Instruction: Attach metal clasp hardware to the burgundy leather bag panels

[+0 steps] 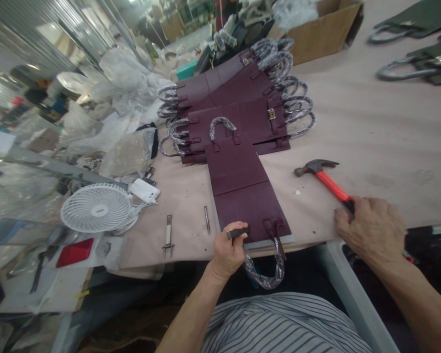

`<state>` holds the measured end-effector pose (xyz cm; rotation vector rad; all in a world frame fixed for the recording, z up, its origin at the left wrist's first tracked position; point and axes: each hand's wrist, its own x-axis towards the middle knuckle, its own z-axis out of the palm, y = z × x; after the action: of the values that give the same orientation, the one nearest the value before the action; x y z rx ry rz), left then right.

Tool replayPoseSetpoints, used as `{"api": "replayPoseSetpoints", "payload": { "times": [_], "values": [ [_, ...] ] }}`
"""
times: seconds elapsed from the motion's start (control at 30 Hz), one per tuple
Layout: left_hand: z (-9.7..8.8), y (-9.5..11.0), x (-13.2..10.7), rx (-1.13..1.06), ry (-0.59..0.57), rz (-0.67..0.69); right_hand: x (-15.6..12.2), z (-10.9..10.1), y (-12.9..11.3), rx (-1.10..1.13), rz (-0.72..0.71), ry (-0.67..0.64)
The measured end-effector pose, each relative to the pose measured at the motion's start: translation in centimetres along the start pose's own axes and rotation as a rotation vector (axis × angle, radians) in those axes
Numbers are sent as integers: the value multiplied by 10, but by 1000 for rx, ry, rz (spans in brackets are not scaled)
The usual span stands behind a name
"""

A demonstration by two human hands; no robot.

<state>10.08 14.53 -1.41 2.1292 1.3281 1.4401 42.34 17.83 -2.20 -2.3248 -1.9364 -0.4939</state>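
My left hand (pixel 228 252) is closed round a short dark bar-shaped tool (pixel 238 232), above the near edge of a maroon leather bag panel (pixel 238 169). The tool's lower end is hidden, and so is whether it touches the leather. Plastic-wrapped handles are fixed at both ends of this panel; the near handle (pixel 266 280) hangs past the table edge. To the right, my right hand (pixel 373 228) is wrapped over the handle end of a claw hammer (pixel 329 182) with a red and black grip. The hammer's head lies low over the table, pointing away from me.
More maroon bag panels (pixel 228 110) are piled behind. Left of the work are a slim metal rod (pixel 207 219), a metal divider-like tool (pixel 168 238), a white fan (pixel 97 208) and a red phone-like object (pixel 74 252). A cardboard box (pixel 319 32) and dark green panels (pixel 422 22) stand farther back.
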Motion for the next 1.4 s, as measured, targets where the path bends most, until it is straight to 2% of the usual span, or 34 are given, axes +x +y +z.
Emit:
{"api": "replayPoseSetpoints", "payload": {
  "times": [0.2, 0.33, 0.6, 0.8, 1.0, 1.23, 1.4],
  "values": [
    [1, 0, -2, 35, -7, -53, 1, -3, -2, 19, 11, -9],
    [1, 2, 0, 26, 7, -7, 0, -1, -2, 51, 5, 5],
    [0, 1, 4, 42, -52, 9, 0, -1, 0, 2, 5, 8],
    [3, 2, -2, 4, -7, 21, 0, 0, 0, 10, 0, 14],
    [4, 2, -7, -7, 16, -44, -1, -2, 0, 14, -4, -3],
    [4, 3, 2, 47, -7, 14, -3, 5, 4, -22, -7, 15],
    [3, 4, 7, 48, -41, 1, -2, 2, 2, -3, -3, 0]
  ]
}}
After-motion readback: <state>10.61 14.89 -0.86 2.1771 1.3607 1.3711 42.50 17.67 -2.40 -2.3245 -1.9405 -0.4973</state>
